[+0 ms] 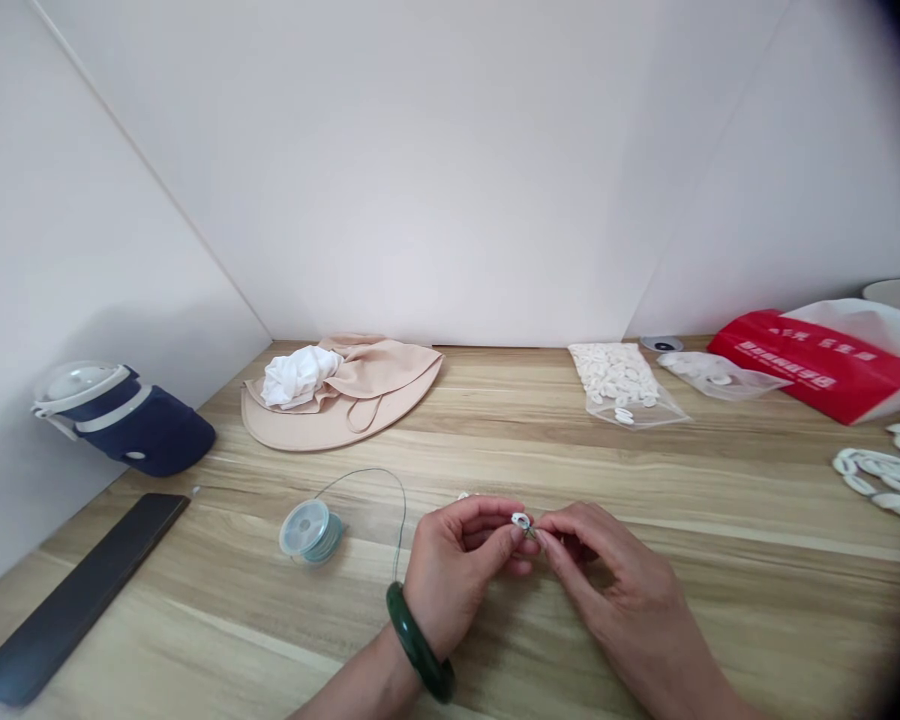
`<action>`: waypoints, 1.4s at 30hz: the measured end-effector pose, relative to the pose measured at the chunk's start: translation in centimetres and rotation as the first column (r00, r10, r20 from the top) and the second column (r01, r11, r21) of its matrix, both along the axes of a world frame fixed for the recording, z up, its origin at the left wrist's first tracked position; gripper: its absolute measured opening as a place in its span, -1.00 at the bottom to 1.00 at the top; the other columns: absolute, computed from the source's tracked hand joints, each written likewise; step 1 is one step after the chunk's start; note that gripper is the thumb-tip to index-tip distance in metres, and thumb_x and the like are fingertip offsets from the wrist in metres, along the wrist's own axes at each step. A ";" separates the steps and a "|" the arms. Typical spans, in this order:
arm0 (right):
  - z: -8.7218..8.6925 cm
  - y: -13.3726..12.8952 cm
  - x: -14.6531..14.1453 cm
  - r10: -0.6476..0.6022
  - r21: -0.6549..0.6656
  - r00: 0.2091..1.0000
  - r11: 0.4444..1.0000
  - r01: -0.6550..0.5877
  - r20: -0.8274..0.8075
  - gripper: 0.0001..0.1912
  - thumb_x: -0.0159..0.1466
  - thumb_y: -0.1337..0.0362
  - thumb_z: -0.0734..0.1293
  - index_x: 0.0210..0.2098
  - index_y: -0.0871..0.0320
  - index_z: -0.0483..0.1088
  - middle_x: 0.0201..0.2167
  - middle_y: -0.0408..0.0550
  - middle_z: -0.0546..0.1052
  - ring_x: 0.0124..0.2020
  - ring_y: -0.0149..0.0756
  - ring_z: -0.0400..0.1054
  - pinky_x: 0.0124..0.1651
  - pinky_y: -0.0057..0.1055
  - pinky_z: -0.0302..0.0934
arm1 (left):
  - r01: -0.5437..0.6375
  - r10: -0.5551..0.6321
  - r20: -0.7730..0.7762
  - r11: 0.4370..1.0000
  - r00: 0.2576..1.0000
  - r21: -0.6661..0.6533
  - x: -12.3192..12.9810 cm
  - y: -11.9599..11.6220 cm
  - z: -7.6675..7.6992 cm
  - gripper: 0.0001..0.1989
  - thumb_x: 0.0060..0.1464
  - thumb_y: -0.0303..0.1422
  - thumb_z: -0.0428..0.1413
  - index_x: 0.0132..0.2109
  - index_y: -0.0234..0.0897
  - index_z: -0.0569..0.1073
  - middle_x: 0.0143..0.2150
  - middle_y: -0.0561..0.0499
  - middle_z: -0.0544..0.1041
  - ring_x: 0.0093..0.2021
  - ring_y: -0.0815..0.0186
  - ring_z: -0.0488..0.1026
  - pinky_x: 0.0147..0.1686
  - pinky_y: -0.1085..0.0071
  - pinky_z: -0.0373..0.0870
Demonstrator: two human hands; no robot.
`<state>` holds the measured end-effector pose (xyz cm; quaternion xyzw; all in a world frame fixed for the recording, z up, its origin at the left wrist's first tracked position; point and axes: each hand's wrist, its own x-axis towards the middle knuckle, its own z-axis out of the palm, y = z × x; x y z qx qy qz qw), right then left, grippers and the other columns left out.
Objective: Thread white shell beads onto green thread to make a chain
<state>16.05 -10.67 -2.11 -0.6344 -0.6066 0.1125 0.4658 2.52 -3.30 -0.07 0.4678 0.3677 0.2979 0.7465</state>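
- White plastic link (521, 521): I'm pinching it between my left hand (457, 565) and right hand (619, 585), just above the wooden desk (750, 640)
- Green cord spool (309, 532) lying near my left hand
- Jade bangle (418, 640) sitting on my left wrist

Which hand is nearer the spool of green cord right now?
Left. The left hand is just to the right of the spool of green cord in the view, not touching it; the right hand is farther right, beyond the left hand.

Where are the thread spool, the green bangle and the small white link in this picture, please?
Thread spool (305, 530): head view, clear top.
Green bangle (414, 644): head view, front curve.
White link (520, 515): head view, top edge.
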 end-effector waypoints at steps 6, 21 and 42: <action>-0.4 -0.1 -0.1 -0.005 -0.046 0.997 0.999 0.001 -0.077 -0.89 0.28 0.29 0.22 -0.34 0.09 0.37 -0.43 -0.11 0.46 -0.39 -0.34 0.36 -0.35 -0.44 0.27 | -0.002 0.002 -0.010 1.000 1.000 -0.011 0.0 0.0 0.0 -0.74 -0.12 -0.35 0.27 -0.25 -0.44 0.52 -0.35 -0.14 0.60 -0.35 0.25 0.55 -0.37 0.43 0.49; -0.3 -0.1 -0.4 0.068 0.037 0.997 0.997 -0.067 -0.034 -0.91 0.26 0.38 0.24 -0.30 0.10 0.35 -0.41 -0.10 0.45 -0.36 -0.34 0.33 -0.32 -0.42 0.25 | 0.013 -0.008 -0.115 0.999 0.993 0.041 0.4 -0.4 0.0 -0.75 -0.01 -0.25 0.17 -0.32 -0.40 0.53 -0.40 -0.09 0.59 -0.42 0.23 0.54 -0.54 0.45 0.48; -0.2 -0.1 -0.8 -0.021 -0.104 1.000 0.994 0.022 0.012 -0.91 0.14 0.36 0.32 -0.36 0.09 0.32 -0.28 -0.06 0.41 -0.25 -0.27 0.30 -0.38 -0.43 0.24 | -0.027 0.132 -0.218 0.904 0.967 0.427 -0.3 -0.3 -0.1 -0.76 0.18 -0.18 -0.03 -0.23 -0.25 0.41 -0.47 0.05 0.48 -0.61 0.44 0.40 -0.63 0.57 0.35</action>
